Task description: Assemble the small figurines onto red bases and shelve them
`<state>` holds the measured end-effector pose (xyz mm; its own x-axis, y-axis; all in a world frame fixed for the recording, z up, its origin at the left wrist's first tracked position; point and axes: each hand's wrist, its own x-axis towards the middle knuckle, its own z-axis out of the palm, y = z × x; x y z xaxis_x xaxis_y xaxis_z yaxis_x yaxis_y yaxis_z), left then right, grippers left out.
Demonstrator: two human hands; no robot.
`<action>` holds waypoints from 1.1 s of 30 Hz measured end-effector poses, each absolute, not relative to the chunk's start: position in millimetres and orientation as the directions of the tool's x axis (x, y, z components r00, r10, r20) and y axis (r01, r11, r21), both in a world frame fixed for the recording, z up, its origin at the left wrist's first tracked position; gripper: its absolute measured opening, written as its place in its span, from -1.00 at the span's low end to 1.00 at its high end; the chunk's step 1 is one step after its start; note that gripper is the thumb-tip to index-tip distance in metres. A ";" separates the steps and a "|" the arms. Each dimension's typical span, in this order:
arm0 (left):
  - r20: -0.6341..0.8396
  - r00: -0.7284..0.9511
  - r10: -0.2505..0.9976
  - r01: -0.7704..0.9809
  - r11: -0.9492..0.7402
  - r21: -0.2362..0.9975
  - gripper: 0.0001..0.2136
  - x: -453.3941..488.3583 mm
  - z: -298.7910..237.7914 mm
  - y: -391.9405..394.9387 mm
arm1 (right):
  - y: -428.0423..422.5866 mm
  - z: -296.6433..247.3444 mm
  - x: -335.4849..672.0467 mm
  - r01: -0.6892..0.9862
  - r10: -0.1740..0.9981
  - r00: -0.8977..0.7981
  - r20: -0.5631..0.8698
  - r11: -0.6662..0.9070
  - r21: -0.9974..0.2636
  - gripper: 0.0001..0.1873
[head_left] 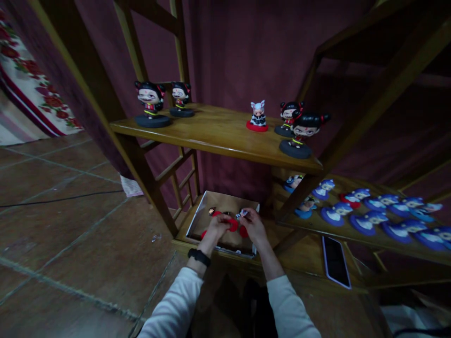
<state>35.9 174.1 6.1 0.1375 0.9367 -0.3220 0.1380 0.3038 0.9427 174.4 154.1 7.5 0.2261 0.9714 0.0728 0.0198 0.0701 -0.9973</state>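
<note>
Both hands are over a shallow cardboard box on the low shelf. My left hand, with a black band on its wrist, is closed at the edge of a red round base. My right hand pinches a small white-and-blue figurine just to the right. Whether that figurine is joined to the red base cannot be made out. Another red base shows under my right hand. A dark-haired figurine lies at the box's left, partly hidden by my left hand.
The upper shelf bears several black-haired figurines and a white-haired figurine on a red base. Several blue-haired figurines stand on the right shelf. A phone lies below them. Wooden posts flank the box.
</note>
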 end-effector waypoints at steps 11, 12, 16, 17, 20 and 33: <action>-0.426 0.241 0.872 -0.343 0.487 0.803 -0.74 24.4 29.7 168.0 | 150.2 9.8 165.9 0.232 0.977 0.150 0.152 0.115 -0.966 -0.75; -0.430 0.252 0.867 -0.351 0.496 0.794 -0.74 23.2 30.9 168.0 | 150.9 8.6 165.7 0.224 0.977 0.153 0.150 0.114 -0.968 -0.75; -0.449 0.267 0.853 -0.385 0.522 0.762 -0.71 18.2 32.5 168.2 | 152.8 6.6 164.4 0.163 0.978 0.163 0.130 0.103 -0.981 -0.73; -0.458 0.260 0.850 -0.400 0.527 0.750 -0.71 17.1 32.0 168.5 | 152.8 6.9 164.0 0.151 0.979 0.162 0.126 0.101 -0.983 -0.73; -0.489 0.258 0.833 -0.441 0.552 0.707 -0.73 14.4 29.3 169.5 | 152.4 9.0 162.7 0.138 0.980 0.156 0.120 0.099 -0.985 -0.72; -0.513 0.322 0.796 -0.463 0.605 0.649 -0.82 12.8 22.1 173.1 | 151.8 14.4 160.5 0.111 0.981 0.146 0.129 0.113 -0.987 -0.72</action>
<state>12.8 173.1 22.1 0.3218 0.7961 -0.5125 -0.4626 0.6045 0.6485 160.5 151.8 14.4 0.1455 0.9810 0.1285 0.1110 0.1129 -0.9874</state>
